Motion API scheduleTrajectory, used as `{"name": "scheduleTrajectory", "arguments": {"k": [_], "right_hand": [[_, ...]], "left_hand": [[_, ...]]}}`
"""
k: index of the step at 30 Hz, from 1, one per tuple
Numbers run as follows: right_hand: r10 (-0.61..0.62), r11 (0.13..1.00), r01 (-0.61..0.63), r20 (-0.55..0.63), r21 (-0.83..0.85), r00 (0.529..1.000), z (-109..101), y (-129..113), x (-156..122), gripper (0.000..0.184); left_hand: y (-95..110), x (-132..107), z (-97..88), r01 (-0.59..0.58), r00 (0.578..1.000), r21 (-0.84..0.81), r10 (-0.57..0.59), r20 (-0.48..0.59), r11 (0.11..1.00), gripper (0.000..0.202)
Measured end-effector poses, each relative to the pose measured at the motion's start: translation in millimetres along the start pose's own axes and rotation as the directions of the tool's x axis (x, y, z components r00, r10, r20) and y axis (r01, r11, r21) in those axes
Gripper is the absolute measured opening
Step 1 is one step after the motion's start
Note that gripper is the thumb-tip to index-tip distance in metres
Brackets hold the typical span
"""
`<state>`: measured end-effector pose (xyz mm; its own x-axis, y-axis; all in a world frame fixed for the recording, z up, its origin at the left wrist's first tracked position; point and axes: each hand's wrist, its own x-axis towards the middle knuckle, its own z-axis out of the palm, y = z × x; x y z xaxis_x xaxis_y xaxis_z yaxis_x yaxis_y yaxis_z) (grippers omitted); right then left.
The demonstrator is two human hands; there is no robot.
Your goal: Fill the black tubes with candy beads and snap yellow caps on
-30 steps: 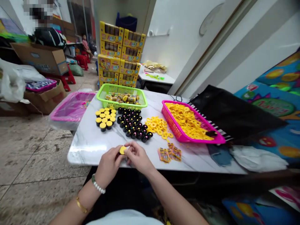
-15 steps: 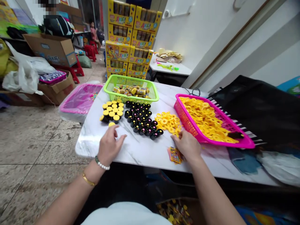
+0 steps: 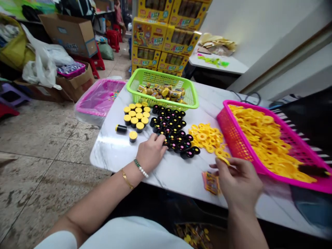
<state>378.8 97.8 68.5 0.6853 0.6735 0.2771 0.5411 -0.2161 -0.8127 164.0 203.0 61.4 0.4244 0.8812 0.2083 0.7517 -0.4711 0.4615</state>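
Yellow piece (image 3: 223, 160) in right hand (image 3: 240, 183)

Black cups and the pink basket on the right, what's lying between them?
The head view shows a pile of yellow rings on the table between the black cups and pink basket.

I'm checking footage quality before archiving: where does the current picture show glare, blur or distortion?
Head view: white glare on the tabletop's left part; head view: print on the packets beside the right hand too soft to read; head view: apparent wide-angle stretching of the pink basket toward the right edge.
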Motion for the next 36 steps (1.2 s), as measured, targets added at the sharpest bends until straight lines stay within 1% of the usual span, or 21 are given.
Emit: {"name": "scheduleTrajectory", "arguments": {"k": [1,3,7,10,13,16,17,18,19,20,22,23,24,25,26,28,30,31,32,34,36], "right_hand": [[0.054,0.993,-0.056,0.020,0.105,0.998,1,-9,-10,0.029],[0.127,0.964,-0.144,0.092,0.222,0.988,4,-21,-28,0.029],[0.190,0.897,-0.291,0.302,0.334,0.934,13,-22,-55,0.031],[0.187,0.876,-0.352,0.440,0.330,0.878,22,-16,-65,0.034],[0.124,0.880,-0.368,0.602,0.301,0.789,30,-19,-65,0.031],[0.060,0.831,-0.453,0.758,0.322,0.649,42,-30,-62,0.029],[0.045,0.813,-0.484,0.794,0.324,0.607,47,-34,-61,0.030],[0.026,0.809,-0.492,0.816,0.323,0.578,52,-38,-60,0.031],[0.004,0.827,-0.459,0.813,0.324,0.582,57,-41,-60,0.032],[-0.026,0.868,-0.373,0.780,0.328,0.625,61,-43,-61,0.032],[-0.128,0.952,-0.083,0.628,0.296,0.768,67,-44,-63,0.029],[-0.188,0.967,0.053,0.552,0.251,0.813,68,-44,-64,0.028],[-0.234,0.967,0.142,0.511,0.212,0.827,68,-43,-65,0.028],[-0.249,0.966,0.170,0.514,0.195,0.821,67,-42,-67,0.030],[-0.229,0.970,0.138,0.555,0.202,0.799,65,-41,-67,0.032],[-0.139,0.968,-0.043,0.672,0.246,0.727,60,-39,-67,0.037],[-0.069,0.923,-0.245,0.753,0.298,0.655,56,-38,-65,0.036],[-0.051,0.889,-0.323,0.772,0.323,0.633,56,-37,-64,0.032],[-0.036,0.857,-0.379,0.775,0.348,0.631,56,-37,-63,0.028],[0.021,0.810,-0.441,0.732,0.387,0.681,59,-39,-62,0.025],[0.101,0.788,-0.472,0.672,0.396,0.734,64,-42,-62,0.036]], "left_hand": [[-1,0,-0.4,0.000,1.000,0.012,0.000,-0.003,1.000,0.016],[-3,-2,-2.9,-0.007,1.000,0.023,0.008,-0.015,1.000,0.013],[-9,-18,-17.3,-0.097,0.994,-0.014,0.096,-0.047,0.995,0.008],[-18,-37,-28.2,-0.146,0.988,-0.051,0.144,-0.049,0.988,0.001],[-28,-52,-29.4,-0.096,0.993,-0.122,0.087,-0.078,0.988,0.010],[-35,-55,-22.6,-0.060,0.991,-0.265,0.026,-0.133,0.962,0.031],[-36,-54,-20.0,-0.065,0.991,-0.303,0.026,-0.132,0.951,0.037],[-37,-51,-17.8,-0.074,0.993,-0.331,0.037,-0.115,0.941,0.040],[-37,-48,-16.2,-0.081,0.995,-0.350,0.056,-0.081,0.933,0.039],[-37,-44,-15.1,-0.085,0.996,-0.360,0.076,-0.038,0.929,0.035],[-38,-40,-14.4,-0.079,0.994,-0.362,0.101,0.041,0.929,0.027],[-38,-39,-14.7,-0.074,0.992,-0.358,0.104,0.067,0.931,0.025],[-39,-39,-15.3,-0.068,0.991,-0.351,0.103,0.081,0.934,0.025],[-39,-40,-16.2,-0.064,0.991,-0.347,0.100,0.088,0.936,0.025],[-40,-42,-17.1,-0.061,0.991,-0.351,0.100,0.094,0.934,0.024],[-42,-44,-19.2,-0.055,0.988,-0.371,0.103,0.113,0.927,0.024],[-43,-43,-20.8,-0.047,0.985,-0.383,0.107,0.137,0.923,0.025],[-44,-42,-21.3,-0.042,0.983,-0.384,0.107,0.150,0.922,0.026],[-44,-40,-21.6,-0.037,0.981,-0.382,0.106,0.162,0.923,0.027],[-45,-37,-21.6,-0.032,0.978,-0.380,0.107,0.180,0.924,0.028],[-45,-35,-21.3,-0.030,0.973,-0.377,0.113,0.199,0.926,0.028]]}}
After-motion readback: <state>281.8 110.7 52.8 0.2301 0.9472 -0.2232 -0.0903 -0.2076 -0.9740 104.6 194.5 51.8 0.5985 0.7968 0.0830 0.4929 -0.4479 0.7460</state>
